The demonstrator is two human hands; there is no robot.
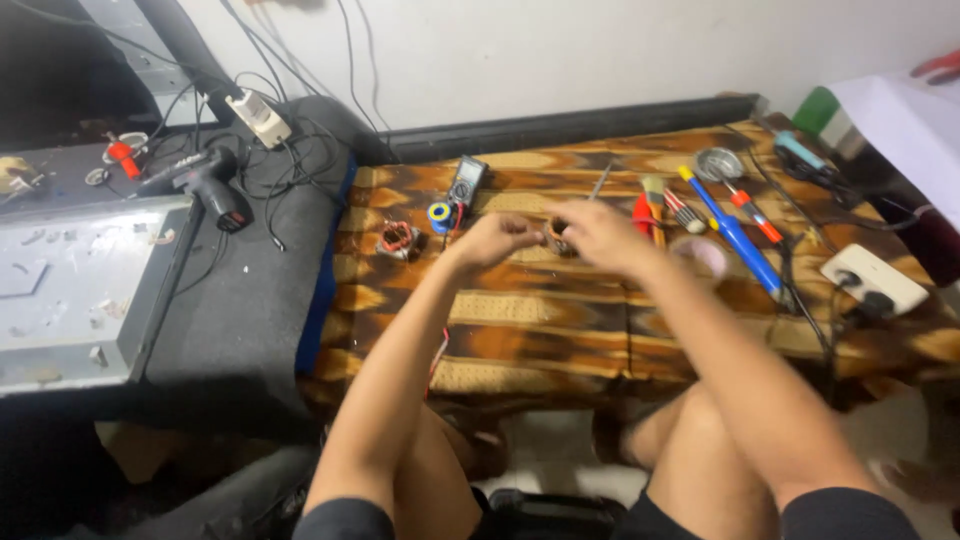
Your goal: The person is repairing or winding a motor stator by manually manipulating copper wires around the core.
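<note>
We grip a small coil part (556, 238) between both hands (497, 238) (592, 232), raised off the tabletop (560, 320) for close handling.

Both hands meet over the middle of the patterned mat (560, 320), the left hand (492, 240) and right hand (600, 235) closed around a small wound coil (556, 238). Behind them lies a multimeter (466, 180); left of it, a second coil (397, 240). A soldering iron (735, 235) lies right, a power strip (872, 278) beyond. A cordless drill (205, 180) sits far left.
</note>
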